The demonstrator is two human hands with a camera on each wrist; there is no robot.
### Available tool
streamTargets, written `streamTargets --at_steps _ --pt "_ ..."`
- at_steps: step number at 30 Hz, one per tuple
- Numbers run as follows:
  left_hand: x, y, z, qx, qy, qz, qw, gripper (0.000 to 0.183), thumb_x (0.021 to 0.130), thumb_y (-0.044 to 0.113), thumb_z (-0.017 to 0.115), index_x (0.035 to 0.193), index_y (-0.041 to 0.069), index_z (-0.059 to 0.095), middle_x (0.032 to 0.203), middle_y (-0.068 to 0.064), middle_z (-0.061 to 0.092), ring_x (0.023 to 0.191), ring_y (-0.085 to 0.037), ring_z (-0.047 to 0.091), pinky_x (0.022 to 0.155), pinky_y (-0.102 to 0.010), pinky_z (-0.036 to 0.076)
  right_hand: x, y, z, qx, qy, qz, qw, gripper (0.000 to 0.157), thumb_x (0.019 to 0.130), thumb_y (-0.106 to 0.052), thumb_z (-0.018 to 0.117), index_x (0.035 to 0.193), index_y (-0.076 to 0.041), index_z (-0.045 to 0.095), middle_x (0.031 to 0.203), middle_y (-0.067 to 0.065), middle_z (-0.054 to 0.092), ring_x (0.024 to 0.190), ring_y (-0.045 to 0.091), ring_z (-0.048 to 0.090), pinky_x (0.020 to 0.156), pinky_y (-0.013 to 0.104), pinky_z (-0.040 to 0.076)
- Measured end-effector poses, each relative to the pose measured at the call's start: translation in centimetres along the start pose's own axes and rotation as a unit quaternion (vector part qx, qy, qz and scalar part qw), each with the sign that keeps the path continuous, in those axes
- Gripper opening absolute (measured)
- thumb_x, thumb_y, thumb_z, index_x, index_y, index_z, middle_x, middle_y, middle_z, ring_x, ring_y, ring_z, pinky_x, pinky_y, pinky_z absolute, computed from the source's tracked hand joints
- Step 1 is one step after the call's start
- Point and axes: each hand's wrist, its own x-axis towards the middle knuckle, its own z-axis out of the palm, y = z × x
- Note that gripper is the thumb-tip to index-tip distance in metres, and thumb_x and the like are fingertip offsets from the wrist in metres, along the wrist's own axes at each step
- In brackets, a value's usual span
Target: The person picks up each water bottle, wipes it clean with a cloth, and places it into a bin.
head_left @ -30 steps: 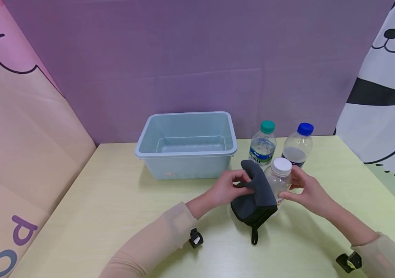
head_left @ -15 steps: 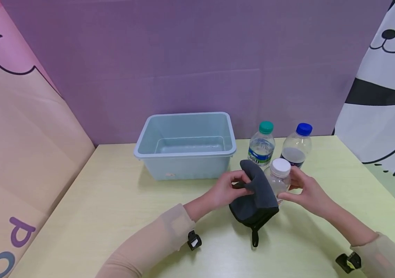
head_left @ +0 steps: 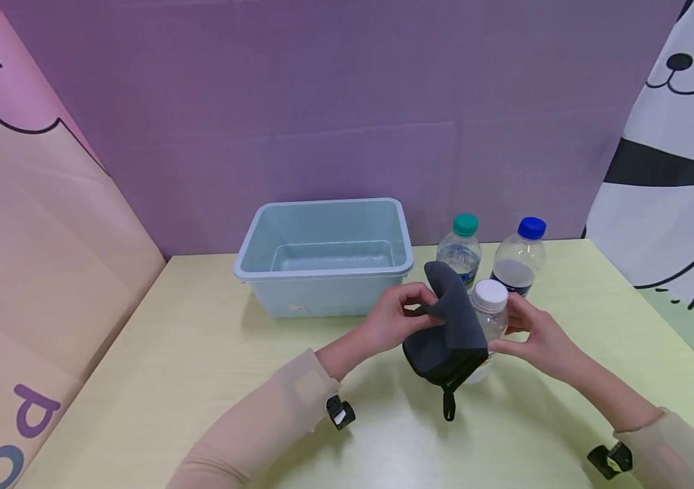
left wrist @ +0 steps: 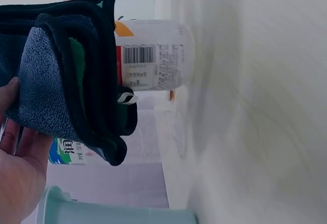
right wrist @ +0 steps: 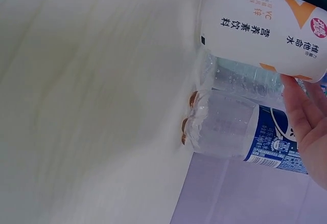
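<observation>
My left hand (head_left: 397, 316) pinches a folded dark grey cloth (head_left: 458, 324) with black edging and a small hanging loop. The cloth lies against a clear bottle with a white cap (head_left: 490, 296), partly covering it. Around the other side of that bottle curl the thumb and fingers of my right hand (head_left: 533, 338). In the left wrist view the towelling cloth (left wrist: 43, 81) shows several stacked folds, with the bottle's barcode label (left wrist: 148, 63) behind it. The right wrist view shows the bottle's white and orange label (right wrist: 255, 32), fingertips at its side.
Behind the gripped bottle stand a green-capped bottle (head_left: 460, 252) and a blue-capped bottle (head_left: 518, 258). A light blue plastic tub (head_left: 322, 274) sits to their left, near the table's back edge. A purple backdrop (head_left: 322, 102) rises behind the table (head_left: 200, 367).
My left hand has lifted the cloth slightly, and its loop hangs higher above the table. My right hand stays on the white-capped bottle.
</observation>
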Motion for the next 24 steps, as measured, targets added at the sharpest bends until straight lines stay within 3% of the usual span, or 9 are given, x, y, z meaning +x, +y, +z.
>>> streamTargets --at_steps 5,15,24 --pt "-0.9 -0.1 -0.7 0.0 -0.014 -0.008 0.9999 0.008 0.084 -0.01 0.068 0.087 -0.004 0.064 0.088 -0.018 0.064 0.082 -0.003 0.059 0.082 -0.034 0.056 0.1 -0.1 -0.1 0.014 -0.01 0.003 1.0 0.067 0.072 0.006 0.08 0.13 0.007 0.047 0.118 -0.025 0.05 0.099 -0.003 0.052 0.075 0.02 0.052" --pt "-2.6 -1.0 -2.0 0.013 -0.017 -0.025 0.9995 0.009 0.084 -0.01 0.068 0.088 -0.004 0.064 0.09 -0.019 0.065 0.084 -0.008 0.06 0.082 -0.04 0.056 0.1 0.0 -0.2 0.04 -0.031 0.02 0.999 0.069 0.078 0.004 0.077 0.137 0.005 0.042 0.124 -0.024 0.049 0.107 -0.002 0.05 0.082 0.023 0.05" --pt "-3.3 -1.1 -2.7 0.015 -0.015 -0.03 0.9993 0.009 0.085 -0.01 0.068 0.089 -0.003 0.065 0.092 -0.016 0.066 0.088 -0.013 0.063 0.082 -0.035 0.056 0.0 -0.2 -0.2 0.054 -0.031 0.025 0.998 0.071 0.082 0.005 0.072 0.143 0.002 0.037 0.127 -0.024 0.049 0.11 -0.004 0.052 0.083 0.024 0.051"
